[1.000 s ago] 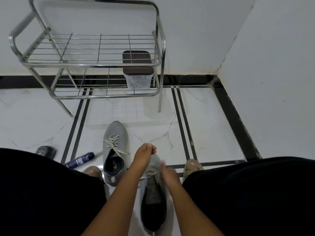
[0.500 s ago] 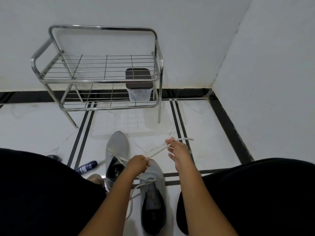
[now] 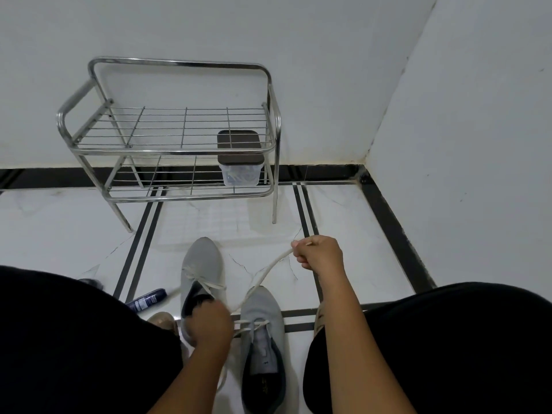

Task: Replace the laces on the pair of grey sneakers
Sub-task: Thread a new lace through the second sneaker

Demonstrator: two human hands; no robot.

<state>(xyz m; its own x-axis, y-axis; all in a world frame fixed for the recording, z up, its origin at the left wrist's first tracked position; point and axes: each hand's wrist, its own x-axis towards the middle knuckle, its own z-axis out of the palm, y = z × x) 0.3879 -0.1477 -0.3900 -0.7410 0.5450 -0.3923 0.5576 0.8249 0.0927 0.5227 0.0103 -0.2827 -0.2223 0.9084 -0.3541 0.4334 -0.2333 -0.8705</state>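
Two grey sneakers stand on the white floor between my knees. The left sneaker (image 3: pixel 201 261) keeps its cream lace tied over the tongue. The right sneaker (image 3: pixel 263 345) is nearer to me, with a cream lace (image 3: pixel 270 268) running out of its upper eyelets. My right hand (image 3: pixel 319 253) grips the far end of that lace, raised up and to the right of the shoe. My left hand (image 3: pixel 210 325) holds the lace low beside the right sneaker's eyelets, covering the heel of the left sneaker.
A steel two-shelf rack (image 3: pixel 173 150) stands against the back wall with a clear brown-lidded box (image 3: pixel 241 162) on its lower shelf. A dark blue spray can (image 3: pixel 146 300) lies on the floor at the left. A wall closes the right side.
My right hand has pulled the lace further up and to the right, drawing more of it out. My left hand has dropped lower and nearer, beside the eyelets. The view tilted up slightly.
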